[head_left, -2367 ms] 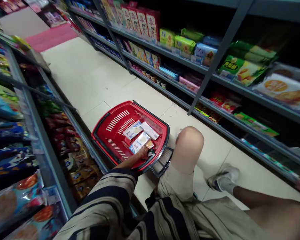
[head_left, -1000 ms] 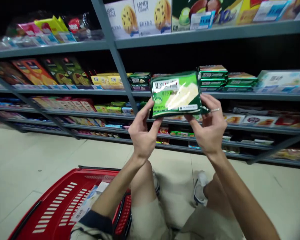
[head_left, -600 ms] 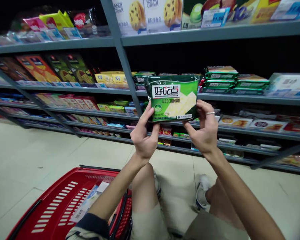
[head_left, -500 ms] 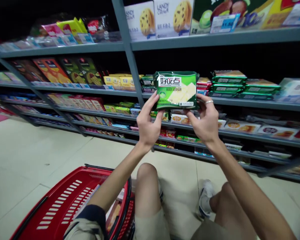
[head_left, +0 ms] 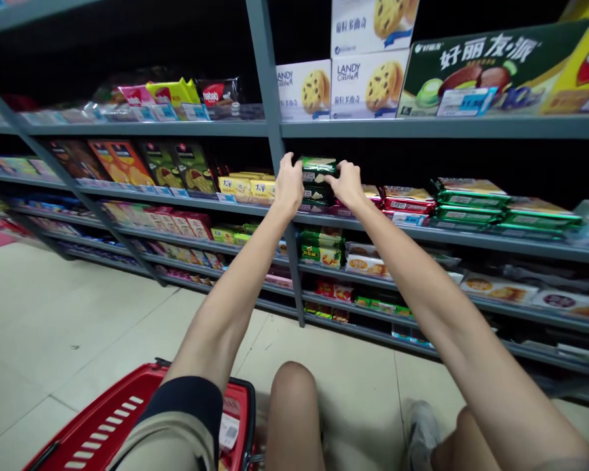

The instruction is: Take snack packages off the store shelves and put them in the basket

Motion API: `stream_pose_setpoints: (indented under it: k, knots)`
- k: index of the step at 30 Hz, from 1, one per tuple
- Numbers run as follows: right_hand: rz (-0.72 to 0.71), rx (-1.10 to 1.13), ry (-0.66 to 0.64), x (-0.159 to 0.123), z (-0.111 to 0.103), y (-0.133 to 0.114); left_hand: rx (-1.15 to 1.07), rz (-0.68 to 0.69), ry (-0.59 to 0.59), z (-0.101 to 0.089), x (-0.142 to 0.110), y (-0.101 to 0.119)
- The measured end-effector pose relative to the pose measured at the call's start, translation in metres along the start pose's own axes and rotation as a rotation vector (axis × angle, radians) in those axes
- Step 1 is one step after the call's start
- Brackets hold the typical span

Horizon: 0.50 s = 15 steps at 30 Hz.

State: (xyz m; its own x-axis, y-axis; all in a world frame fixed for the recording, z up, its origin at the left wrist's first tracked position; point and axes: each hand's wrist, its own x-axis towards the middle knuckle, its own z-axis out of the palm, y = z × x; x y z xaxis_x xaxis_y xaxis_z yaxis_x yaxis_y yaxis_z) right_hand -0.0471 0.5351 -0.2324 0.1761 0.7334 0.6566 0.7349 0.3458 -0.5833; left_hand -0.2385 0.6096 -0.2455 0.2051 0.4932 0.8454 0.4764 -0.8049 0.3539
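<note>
Both arms reach out to the grey store shelf (head_left: 422, 230). My left hand (head_left: 288, 182) and my right hand (head_left: 346, 184) grip the two ends of a green snack pack (head_left: 317, 166). The pack lies flat on top of a short stack of similar green packs (head_left: 316, 194) on the shelf. Fingers of both hands curl around its edges. My knees show at the bottom, and a red shopping basket (head_left: 103, 428) sits on the floor at the lower left, partly hidden by my left sleeve.
Shelves full of snack packs and cookie boxes (head_left: 368, 82) fill the view ahead. More green and red packs (head_left: 471, 204) lie to the right of my hands. A grey upright post (head_left: 279, 163) stands just left of the stack. Pale tiled floor (head_left: 69, 327) stretches to the left.
Earlier my left hand was in the basket. Then both hands held the green pack up facing me; now they have carried it away and laid it flat on the shelf stack. The view tilted upward.
</note>
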Motion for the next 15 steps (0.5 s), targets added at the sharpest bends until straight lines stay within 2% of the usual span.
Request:
stream_pose_setpoints:
  k: [2, 4, 6, 8, 10, 12, 14, 15]
  knots:
    - [0.012, -0.039, -0.052, 0.007, 0.017, 0.003, 0.008, 0.000, -0.051, 0.005, -0.001, -0.016]
    - [0.008, -0.051, -0.060, 0.013, 0.024, 0.003, 0.001, 0.021, -0.088, 0.004, -0.005, -0.016]
    - [-0.020, -0.034, -0.039, 0.010, 0.019, -0.001, -0.004, 0.076, -0.068, -0.007, -0.018, 0.002]
    - [-0.090, 0.004, 0.005, -0.017, 0.001, -0.008, 0.017, 0.132, 0.000, -0.032, -0.051, 0.029]
    - [-0.171, 0.063, 0.064, -0.081, -0.027, -0.008, 0.065, 0.119, 0.068, -0.070, -0.117, 0.050]
    - [-0.191, 0.108, 0.088, -0.178, -0.065, 0.009, 0.143, -0.001, 0.128, -0.115, -0.216, 0.055]
    - [-0.157, 0.058, -0.059, -0.288, -0.106, 0.043, 0.281, -0.285, 0.085, -0.163, -0.338, 0.050]
    - [-0.123, -0.010, -0.160, -0.339, -0.125, 0.065, 0.361, -0.498, -0.042, -0.188, -0.402, 0.047]
